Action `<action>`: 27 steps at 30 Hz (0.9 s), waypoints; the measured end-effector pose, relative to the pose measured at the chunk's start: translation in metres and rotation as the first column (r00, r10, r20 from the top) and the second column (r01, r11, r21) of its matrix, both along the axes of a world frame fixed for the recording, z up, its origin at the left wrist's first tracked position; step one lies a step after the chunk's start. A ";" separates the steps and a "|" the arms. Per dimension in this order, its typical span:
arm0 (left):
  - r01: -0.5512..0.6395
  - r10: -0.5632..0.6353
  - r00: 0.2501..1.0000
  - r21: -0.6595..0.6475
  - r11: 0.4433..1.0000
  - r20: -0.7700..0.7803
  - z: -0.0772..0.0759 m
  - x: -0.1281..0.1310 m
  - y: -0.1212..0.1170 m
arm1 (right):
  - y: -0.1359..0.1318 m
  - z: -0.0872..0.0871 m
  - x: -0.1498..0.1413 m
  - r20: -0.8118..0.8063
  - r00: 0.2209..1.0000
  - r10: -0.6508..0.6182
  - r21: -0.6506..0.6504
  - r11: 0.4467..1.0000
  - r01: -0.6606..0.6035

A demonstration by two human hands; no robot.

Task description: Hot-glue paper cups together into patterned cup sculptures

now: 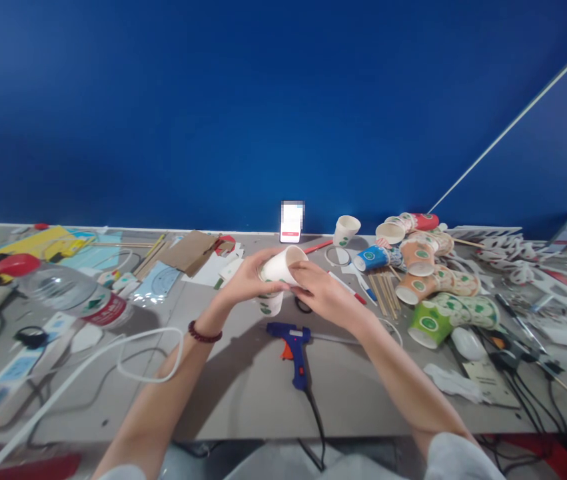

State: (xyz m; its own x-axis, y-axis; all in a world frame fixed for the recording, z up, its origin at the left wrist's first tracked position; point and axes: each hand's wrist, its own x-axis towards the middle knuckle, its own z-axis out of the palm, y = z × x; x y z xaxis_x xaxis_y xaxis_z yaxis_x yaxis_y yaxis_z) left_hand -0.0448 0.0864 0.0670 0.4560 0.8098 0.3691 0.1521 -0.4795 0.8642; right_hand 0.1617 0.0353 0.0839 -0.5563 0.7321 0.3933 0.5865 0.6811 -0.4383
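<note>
Over the middle of the table I hold a white paper cup (pixel 282 265), tilted, its open mouth facing up. My left hand (pixel 249 277) is wrapped round its left side, and a beaded bracelet sits on that wrist. On the right, my right hand (pixel 320 291) grips the cup near the rim. Below my fingers shows a second white cup (pixel 270 305) with a green print; whether it is joined to the upper one I cannot tell. A blue glue gun (pixel 293 343) with an orange trigger lies on the table just beneath my hands.
A lit phone (pixel 291 221) leans against the blue wall. Behind my hands stands another white cup (pixel 346 231). Stacked coloured paper cups (pixel 428 323) and wooden sticks (pixel 387 295) lie right. Left are a large plastic bottle (pixel 78 293), cardboard (pixel 188 252) and a looping white cable (pixel 88 363).
</note>
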 end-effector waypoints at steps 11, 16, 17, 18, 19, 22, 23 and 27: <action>-0.122 0.190 0.962 -0.312 0.942 0.198 0.006 -0.003 0.001 | -0.051 0.027 0.012 0.054 0.968 -0.247 -0.282 0.926 0.252; -0.128 0.200 0.953 -0.296 0.947 0.228 0.006 -0.005 0.003 | -0.083 -0.027 -0.002 0.313 0.910 -0.272 -0.508 0.762 0.402; -0.126 0.198 0.951 -0.285 0.950 0.239 0.006 -0.005 0.003 | -0.088 -0.040 -0.005 0.343 0.892 -0.294 -0.509 0.740 0.439; -0.125 0.196 0.948 -0.275 0.953 0.251 0.006 -0.005 0.003 | -0.092 -0.050 -0.007 0.358 0.879 -0.314 -0.501 0.730 0.465; -0.123 0.195 0.946 -0.267 0.956 0.260 0.007 -0.005 0.002 | -0.095 -0.059 -0.009 0.380 0.864 -0.329 -0.487 0.723 0.490; -0.123 0.193 0.944 -0.257 0.959 0.267 0.008 -0.005 0.001 | -0.098 -0.075 -0.015 0.481 0.792 -0.376 -0.426 0.690 0.585; -0.123 0.193 0.944 -0.257 0.959 0.268 0.009 -0.005 0.001 | -0.098 -0.078 -0.017 0.508 0.770 -0.387 -0.406 0.680 0.610; -0.111 0.179 0.944 -0.245 0.963 0.276 0.008 -0.006 0.001 | -0.096 -0.082 -0.024 0.525 0.741 -0.418 -0.379 0.665 0.644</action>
